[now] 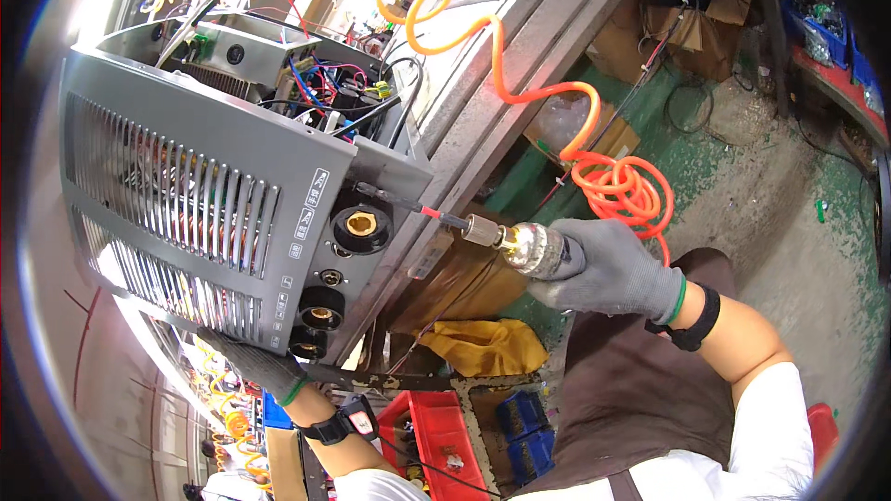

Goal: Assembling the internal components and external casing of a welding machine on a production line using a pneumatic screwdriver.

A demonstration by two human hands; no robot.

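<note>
Right hand [617, 269], gloved grey, wrapped tight around a pneumatic screwdriver [534, 249] whose bit [408, 206] meets the front panel of a grey metal machine housing [204, 195] — at centre, just above the brass sockets [361, 223]. Left hand [255, 362] — fingers curled under the housing's near lower corner. An orange coiled air hose [594, 167] trails far right.

Brown cardboard boxes [698, 23] — floor, upper right

Left hand [252, 362]: my gloved fingers go under the grey metal case [213, 176] — fingertips hidden.
Driver bit [408, 206]: tip against the front panel — too small to tell what it meets.
Orange coiled hose [520, 83]: upper end cut off at the top edge.
</note>
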